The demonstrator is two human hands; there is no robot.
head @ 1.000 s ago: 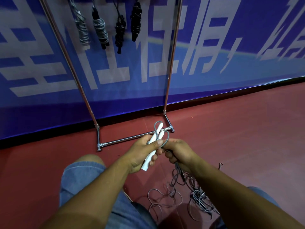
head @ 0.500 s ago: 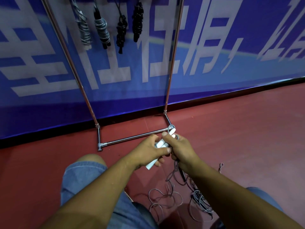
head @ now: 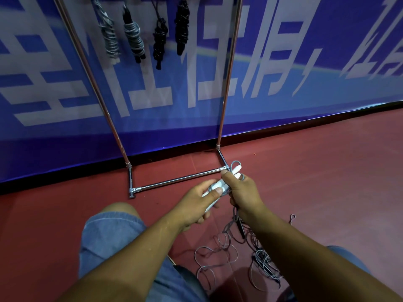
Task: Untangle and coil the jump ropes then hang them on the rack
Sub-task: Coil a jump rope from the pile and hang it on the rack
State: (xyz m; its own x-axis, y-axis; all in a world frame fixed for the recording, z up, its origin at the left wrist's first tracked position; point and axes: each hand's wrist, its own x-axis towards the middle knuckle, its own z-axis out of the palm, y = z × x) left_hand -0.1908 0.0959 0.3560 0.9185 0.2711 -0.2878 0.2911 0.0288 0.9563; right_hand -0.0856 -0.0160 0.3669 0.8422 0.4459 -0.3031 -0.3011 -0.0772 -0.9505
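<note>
My left hand (head: 196,201) grips the white handles (head: 236,170). My right hand (head: 244,192) pinches the grey rope (head: 233,164), now drawn round them. I judge the wrapping begun.

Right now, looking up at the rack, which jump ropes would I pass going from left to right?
Pale silvery coil → grey coil on black handles → slim black bundle → thicker black bundle. All four hang between the rack's two poles.
</note>
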